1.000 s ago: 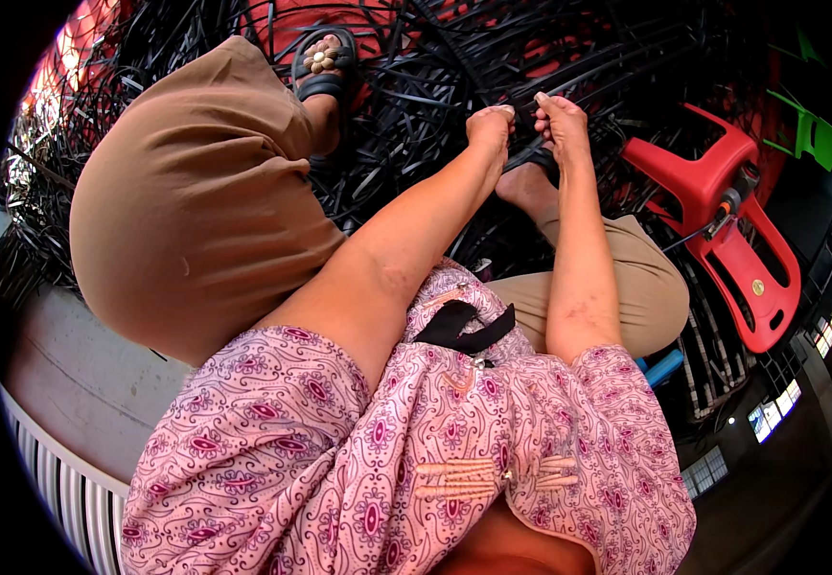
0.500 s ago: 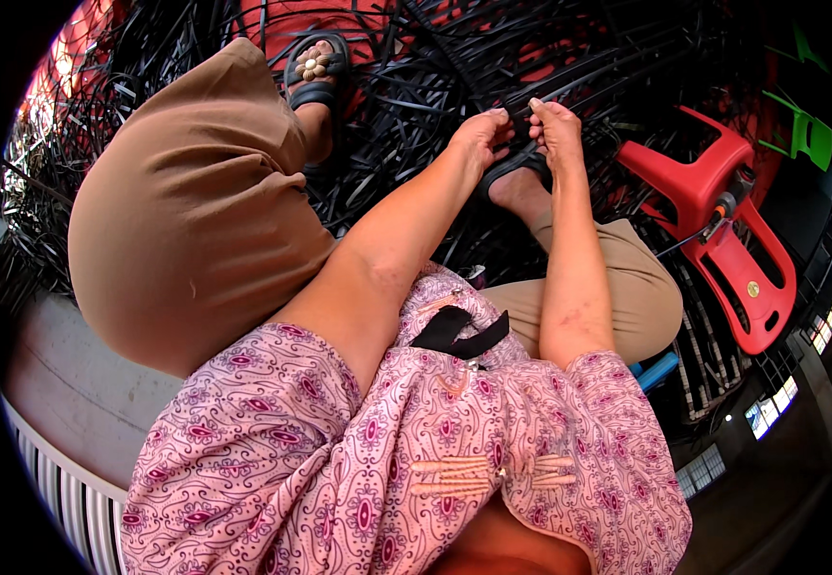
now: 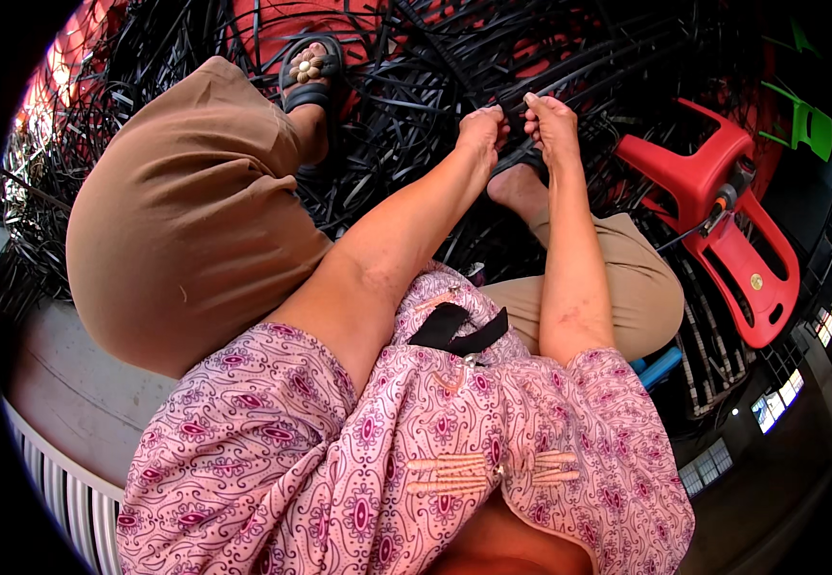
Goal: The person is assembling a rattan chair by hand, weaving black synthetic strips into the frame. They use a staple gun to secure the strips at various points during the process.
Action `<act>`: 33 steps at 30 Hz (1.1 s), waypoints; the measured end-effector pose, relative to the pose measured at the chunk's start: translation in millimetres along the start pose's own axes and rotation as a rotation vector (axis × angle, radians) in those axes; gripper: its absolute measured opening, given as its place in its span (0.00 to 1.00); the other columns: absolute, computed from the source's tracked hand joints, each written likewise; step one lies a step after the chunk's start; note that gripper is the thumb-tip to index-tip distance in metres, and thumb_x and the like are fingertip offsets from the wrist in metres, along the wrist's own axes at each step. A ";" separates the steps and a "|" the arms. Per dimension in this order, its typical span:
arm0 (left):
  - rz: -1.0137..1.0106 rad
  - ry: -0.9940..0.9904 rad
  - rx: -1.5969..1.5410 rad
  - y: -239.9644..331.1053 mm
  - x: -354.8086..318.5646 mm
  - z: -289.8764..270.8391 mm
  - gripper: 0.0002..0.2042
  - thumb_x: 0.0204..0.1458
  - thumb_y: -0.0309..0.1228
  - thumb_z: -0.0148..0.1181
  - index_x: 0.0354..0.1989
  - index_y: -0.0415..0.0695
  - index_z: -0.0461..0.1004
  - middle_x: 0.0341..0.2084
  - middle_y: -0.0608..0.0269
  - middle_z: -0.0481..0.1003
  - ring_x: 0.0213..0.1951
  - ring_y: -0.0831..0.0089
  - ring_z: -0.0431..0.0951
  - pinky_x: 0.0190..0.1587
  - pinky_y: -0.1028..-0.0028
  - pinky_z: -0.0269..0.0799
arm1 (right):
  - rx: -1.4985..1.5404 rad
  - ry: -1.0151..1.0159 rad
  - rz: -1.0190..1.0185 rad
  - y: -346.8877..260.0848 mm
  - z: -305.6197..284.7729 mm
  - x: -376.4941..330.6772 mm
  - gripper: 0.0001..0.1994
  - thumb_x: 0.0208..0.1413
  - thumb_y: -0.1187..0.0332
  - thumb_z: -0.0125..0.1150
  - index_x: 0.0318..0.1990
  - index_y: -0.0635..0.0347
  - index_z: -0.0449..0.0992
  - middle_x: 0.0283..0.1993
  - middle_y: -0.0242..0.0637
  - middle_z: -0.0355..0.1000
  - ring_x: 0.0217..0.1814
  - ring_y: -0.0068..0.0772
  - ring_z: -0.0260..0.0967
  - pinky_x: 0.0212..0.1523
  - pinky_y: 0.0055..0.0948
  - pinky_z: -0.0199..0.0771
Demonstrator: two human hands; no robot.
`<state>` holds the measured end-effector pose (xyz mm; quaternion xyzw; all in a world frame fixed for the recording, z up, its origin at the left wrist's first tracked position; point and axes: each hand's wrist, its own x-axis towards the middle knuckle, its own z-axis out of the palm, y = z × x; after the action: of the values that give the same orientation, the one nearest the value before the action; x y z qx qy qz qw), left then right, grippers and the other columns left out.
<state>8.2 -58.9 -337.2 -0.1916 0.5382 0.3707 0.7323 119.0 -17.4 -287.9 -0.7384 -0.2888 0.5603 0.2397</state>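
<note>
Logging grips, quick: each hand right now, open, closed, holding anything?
Left hand: closed, curled inward; any hold on the flat black strips can't be told.
Right hand: closed in a pinch; whatever it holds can't be made out.

It looks like a dim, hall-like workshop. Tangled black strips (image 3: pixel 402 125) lie heaped across a red surface (image 3: pixel 267 17) towards twelve o'clock. At two o'clock, a tool (image 3: pixel 726 203) with a cord rests on a red plastic chair (image 3: pixel 692 165), a green chair (image 3: pixel 811 126) beyond. Windows (image 3: pixel 778 401) show around four o'clock.
</note>
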 end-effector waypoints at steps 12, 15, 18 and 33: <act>0.021 -0.063 0.031 -3.4 2.0 -5.2 0.04 0.60 0.36 0.55 0.35 0.52 0.73 0.30 0.70 0.75 0.33 0.74 0.74 0.38 0.66 0.68 | -0.001 0.004 0.006 1.5 0.3 2.4 0.09 0.59 0.64 0.67 0.28 0.53 0.76 0.21 0.23 0.71 0.16 0.14 0.65 0.16 0.16 0.56; 0.001 -0.102 0.001 -5.4 4.8 -5.7 0.05 0.62 0.37 0.54 0.39 0.51 0.73 0.34 0.68 0.75 0.38 0.71 0.74 0.44 0.62 0.70 | -0.005 0.015 0.019 2.9 0.3 3.5 0.09 0.59 0.64 0.67 0.29 0.53 0.76 0.21 0.23 0.71 0.15 0.14 0.65 0.15 0.16 0.56; -0.003 -0.109 -0.027 -5.1 4.2 -4.5 0.06 0.63 0.38 0.52 0.41 0.51 0.73 0.35 0.67 0.75 0.39 0.71 0.73 0.45 0.62 0.70 | -0.017 0.024 0.018 2.2 1.2 3.8 0.08 0.59 0.65 0.67 0.29 0.53 0.76 0.21 0.23 0.71 0.15 0.14 0.65 0.15 0.16 0.56; 0.374 -0.136 0.328 0.6 -12.1 -29.0 0.18 0.60 0.47 0.60 0.35 0.41 0.79 0.26 0.66 0.76 0.29 0.77 0.73 0.35 0.76 0.69 | -0.026 0.060 0.005 5.4 0.9 5.8 0.10 0.57 0.62 0.68 0.30 0.56 0.77 0.22 0.25 0.71 0.16 0.16 0.65 0.15 0.17 0.56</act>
<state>-12.8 -82.3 -336.0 0.0582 0.5665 0.4194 0.7070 120.1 -17.2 -295.8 -0.7587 -0.2869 0.5345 0.2374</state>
